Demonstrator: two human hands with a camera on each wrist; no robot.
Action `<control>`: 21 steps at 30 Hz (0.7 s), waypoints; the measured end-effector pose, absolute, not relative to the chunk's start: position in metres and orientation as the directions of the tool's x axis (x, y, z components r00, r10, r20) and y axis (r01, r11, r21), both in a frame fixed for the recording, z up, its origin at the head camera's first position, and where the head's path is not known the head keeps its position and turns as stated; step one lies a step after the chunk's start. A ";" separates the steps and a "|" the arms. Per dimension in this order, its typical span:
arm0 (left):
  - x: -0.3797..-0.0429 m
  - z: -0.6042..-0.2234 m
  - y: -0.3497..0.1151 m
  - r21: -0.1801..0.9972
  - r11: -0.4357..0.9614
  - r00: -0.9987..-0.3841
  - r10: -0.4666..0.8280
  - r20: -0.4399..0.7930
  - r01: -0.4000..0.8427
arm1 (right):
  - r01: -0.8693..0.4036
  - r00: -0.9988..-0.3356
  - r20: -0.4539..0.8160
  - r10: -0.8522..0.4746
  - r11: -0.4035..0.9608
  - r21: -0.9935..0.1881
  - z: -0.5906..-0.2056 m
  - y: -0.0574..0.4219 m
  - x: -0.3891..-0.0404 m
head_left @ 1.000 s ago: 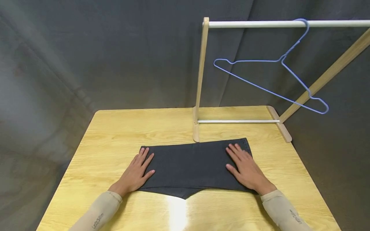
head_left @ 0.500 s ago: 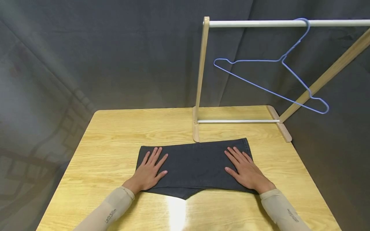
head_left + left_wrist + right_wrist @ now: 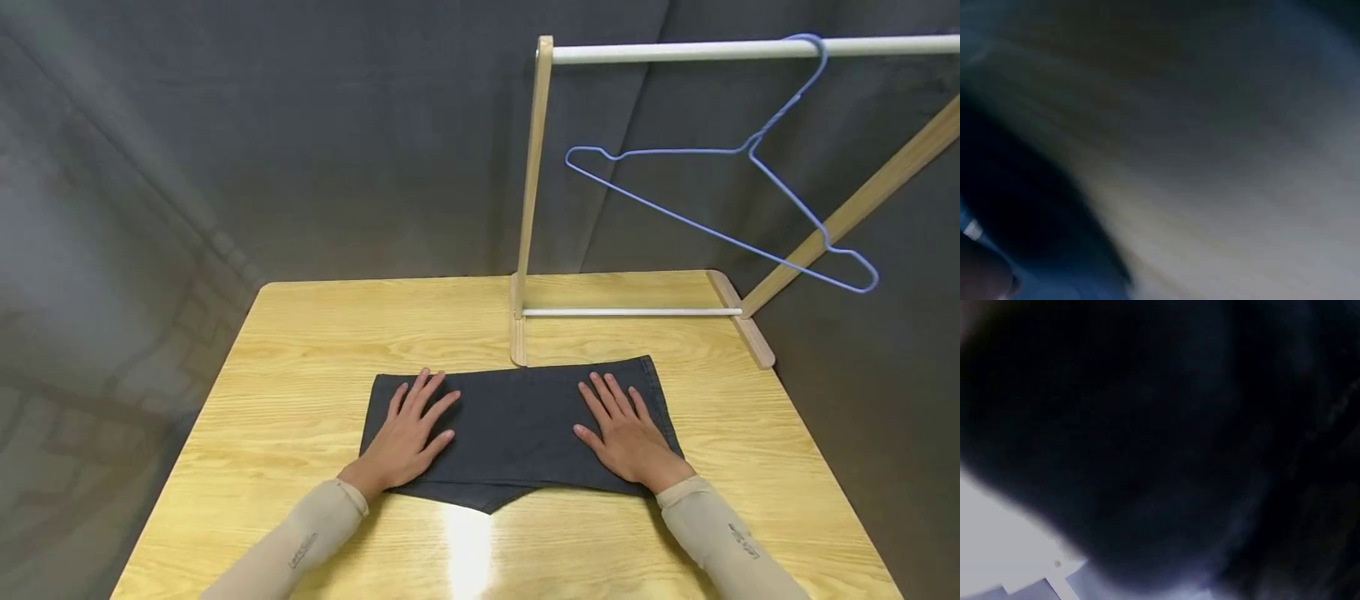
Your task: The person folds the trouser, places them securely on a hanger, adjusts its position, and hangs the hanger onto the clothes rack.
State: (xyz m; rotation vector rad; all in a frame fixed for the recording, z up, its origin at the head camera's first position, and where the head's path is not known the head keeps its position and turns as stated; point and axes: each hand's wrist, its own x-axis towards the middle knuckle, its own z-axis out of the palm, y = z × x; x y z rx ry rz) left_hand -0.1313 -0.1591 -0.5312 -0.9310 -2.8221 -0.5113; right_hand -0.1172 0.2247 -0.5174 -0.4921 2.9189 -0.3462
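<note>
Head view: the left hand [image 3: 401, 440] has shifted right, exposing the far left corner of the folded cloth [image 3: 517, 425], which remains flat on the bench [image 3: 322, 333]; the right hand [image 3: 630, 440] presses too, all fingers spread.

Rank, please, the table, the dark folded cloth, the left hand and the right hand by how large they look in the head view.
1. Table
2. Dark folded cloth
3. Left hand and right hand: too alike to rank.
</note>
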 end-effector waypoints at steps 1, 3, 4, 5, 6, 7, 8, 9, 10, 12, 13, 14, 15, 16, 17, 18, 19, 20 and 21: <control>-0.133 -0.526 -0.150 0.279 0.752 -0.801 0.549 0.238 0.598 | -0.303 -0.934 -0.114 -0.339 0.918 -0.256 -0.518 0.225 -0.117; -0.139 -0.518 -0.127 0.267 0.760 -0.804 0.540 0.248 0.593 | -0.301 -0.936 -0.105 -0.336 0.919 -0.256 -0.519 0.225 -0.117; -0.142 -0.514 -0.114 0.265 0.763 -0.807 0.541 0.238 0.590 | -0.300 -0.937 -0.103 -0.333 0.920 -0.252 -0.520 0.225 -0.117; -0.145 -0.512 -0.100 0.257 0.766 -0.807 0.547 0.222 0.589 | -0.298 -0.938 -0.099 -0.331 0.920 -0.255 -0.520 0.225 -0.116; -0.148 -0.511 -0.087 0.250 0.769 -0.808 0.557 0.191 0.589 | -0.296 -0.940 -0.093 -0.329 0.919 -0.261 -0.521 0.224 -0.116; -0.150 -0.512 -0.073 0.240 0.772 -0.808 0.570 0.149 0.589 | -0.294 -0.940 -0.093 -0.328 0.919 -0.263 -0.521 0.225 -0.116; -0.150 -0.514 -0.061 0.231 0.775 -0.806 0.586 0.086 0.588 | -0.294 -0.940 -0.091 -0.329 0.916 -0.271 -0.521 0.225 -0.116; -0.150 -0.517 -0.051 0.204 0.785 -0.804 0.595 0.018 0.585 | -0.294 -0.939 -0.094 -0.330 0.916 -0.274 -0.522 0.224 -0.116; -0.149 -0.520 -0.043 0.173 0.792 -0.799 0.600 -0.042 0.586 | -0.293 -0.939 -0.097 -0.330 0.914 -0.279 -0.523 0.224 -0.116; -0.148 -0.528 -0.035 0.114 0.800 -0.788 0.601 -0.138 0.590 | -0.287 -0.939 -0.103 -0.329 0.912 -0.294 -0.523 0.224 -0.116; -0.148 -0.530 -0.033 0.091 0.797 -0.780 0.603 -0.167 0.597 | -0.282 -0.939 -0.110 -0.325 0.914 -0.292 -0.523 0.224 -0.116; -0.148 -0.533 -0.034 0.084 0.793 -0.774 0.608 -0.176 0.604 | -0.277 -0.940 -0.116 -0.321 0.916 -0.292 -0.523 0.225 -0.115; -0.149 -0.535 -0.036 0.075 0.790 -0.773 0.612 -0.167 0.609 | -0.270 -0.942 -0.120 -0.315 0.918 -0.290 -0.523 0.226 -0.115; -0.149 -0.537 -0.039 0.086 0.783 -0.769 0.622 -0.147 0.616 | -0.269 -0.943 -0.113 -0.313 0.916 -0.297 -0.523 0.227 -0.114; -0.150 -0.538 -0.044 0.097 0.777 -0.767 0.630 -0.125 0.622 | -0.270 -0.944 -0.104 -0.313 0.915 -0.301 -0.523 0.228 -0.114; -0.151 -0.539 -0.051 0.105 0.773 -0.766 0.634 -0.109 0.625 | -0.273 -0.945 -0.095 -0.314 0.913 -0.304 -0.523 0.229 -0.114; -0.152 -0.540 -0.059 0.112 0.771 -0.767 0.636 -0.088 0.626 | -0.278 -0.945 -0.085 -0.317 0.910 -0.307 -0.523 0.230 -0.114; -0.152 -0.542 -0.068 0.119 0.773 -0.771 0.633 -0.070 0.624 | -0.284 -0.944 -0.073 -0.322 0.904 -0.318 -0.523 0.230 -0.115; -0.153 -0.543 -0.077 0.118 0.779 -0.779 0.624 -0.050 0.616 | -0.288 -0.944 -0.065 -0.324 0.903 -0.320 -0.523 0.231 -0.115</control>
